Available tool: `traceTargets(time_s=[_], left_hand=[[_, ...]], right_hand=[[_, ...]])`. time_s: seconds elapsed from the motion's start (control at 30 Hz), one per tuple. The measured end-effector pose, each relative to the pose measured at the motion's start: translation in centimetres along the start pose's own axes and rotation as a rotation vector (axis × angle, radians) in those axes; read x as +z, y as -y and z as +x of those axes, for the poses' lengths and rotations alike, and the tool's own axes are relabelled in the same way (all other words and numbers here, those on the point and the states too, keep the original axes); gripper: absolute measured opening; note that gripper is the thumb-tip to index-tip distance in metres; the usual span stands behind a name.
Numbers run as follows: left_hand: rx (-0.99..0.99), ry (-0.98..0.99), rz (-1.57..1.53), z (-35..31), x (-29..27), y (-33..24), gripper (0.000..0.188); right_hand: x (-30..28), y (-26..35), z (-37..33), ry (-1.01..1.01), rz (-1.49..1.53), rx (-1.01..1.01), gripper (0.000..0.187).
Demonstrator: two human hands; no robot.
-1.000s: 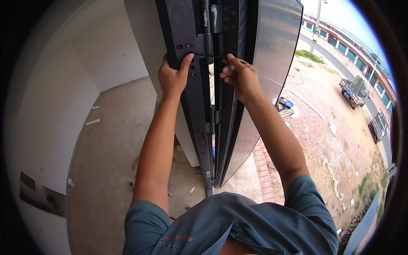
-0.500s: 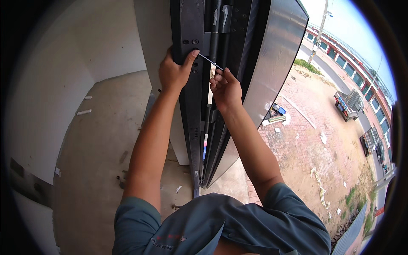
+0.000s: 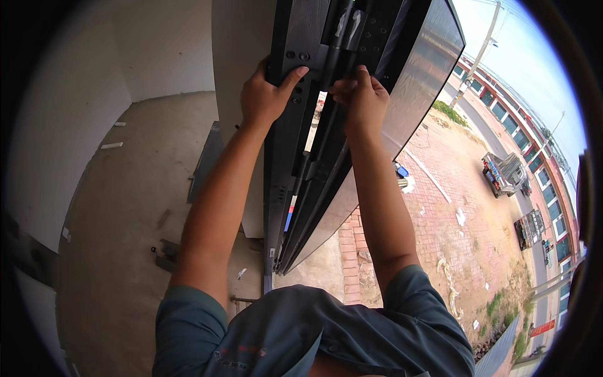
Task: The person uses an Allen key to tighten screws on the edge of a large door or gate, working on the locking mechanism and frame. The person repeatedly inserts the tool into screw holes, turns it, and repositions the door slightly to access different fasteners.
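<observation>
My left hand [image 3: 265, 94] is wrapped round the edge of a dark metal door frame [image 3: 276, 147]. Its thumb lies on the front face, just below a pair of round bolt heads [image 3: 298, 55]; the other fingers go out of sight behind the edge. To the right, my right hand [image 3: 365, 100] is raised in front of the dark door edge, beside a long hinge [image 3: 335, 50]. Its fingers are curled and the thumb is bent against them. Whatever they pinch is hidden; no thin rod shows from here.
The door's shiny outer panel [image 3: 419, 69] stands at the right, with a brick-paved yard [image 3: 427, 188] and parked trucks [image 3: 504, 174] beyond. Indoors at the left, dark metal pieces [image 3: 166, 256] and scraps lie on the concrete floor [image 3: 125, 207].
My right hand has moved up and right, away from my left thumb. The thin metal rod between the hands no longer shows. My left hand keeps its hold as the view shifts.
</observation>
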State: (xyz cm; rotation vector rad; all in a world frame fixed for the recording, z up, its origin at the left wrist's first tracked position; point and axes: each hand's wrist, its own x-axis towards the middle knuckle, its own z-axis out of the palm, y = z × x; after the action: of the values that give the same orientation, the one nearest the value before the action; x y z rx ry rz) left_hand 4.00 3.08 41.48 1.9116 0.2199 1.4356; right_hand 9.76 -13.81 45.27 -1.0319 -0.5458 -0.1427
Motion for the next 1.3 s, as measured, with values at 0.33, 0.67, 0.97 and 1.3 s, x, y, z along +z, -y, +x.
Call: traceTargets(time_s=[0.33, 0.67, 0.97, 1.3], left_hand=[[-0.054, 0.029, 0.038, 0.1, 0.0, 0.1, 0.084], [-0.093, 0.003, 0.057, 0.0, -0.5, -0.7, 0.079], [-0.114, -0.005, 0.029, -0.1, -0.2, -0.7, 0.068], [-0.119, 0.02, -0.037, -0.2, -0.4, -0.8, 0.073]], right_hand=[[1.3, 2.2, 2.1, 0.104, -0.219, -0.095, 0.036], [-0.4, -0.2, -0.3, 0.022, 0.012, 0.195, 0.032], [-0.9, -4.7, -2.8, 0.013, 0.358, 0.339, 0.03], [-0.3, -8.1, -4.5, 0.063, 0.495, 0.469, 0.037]])
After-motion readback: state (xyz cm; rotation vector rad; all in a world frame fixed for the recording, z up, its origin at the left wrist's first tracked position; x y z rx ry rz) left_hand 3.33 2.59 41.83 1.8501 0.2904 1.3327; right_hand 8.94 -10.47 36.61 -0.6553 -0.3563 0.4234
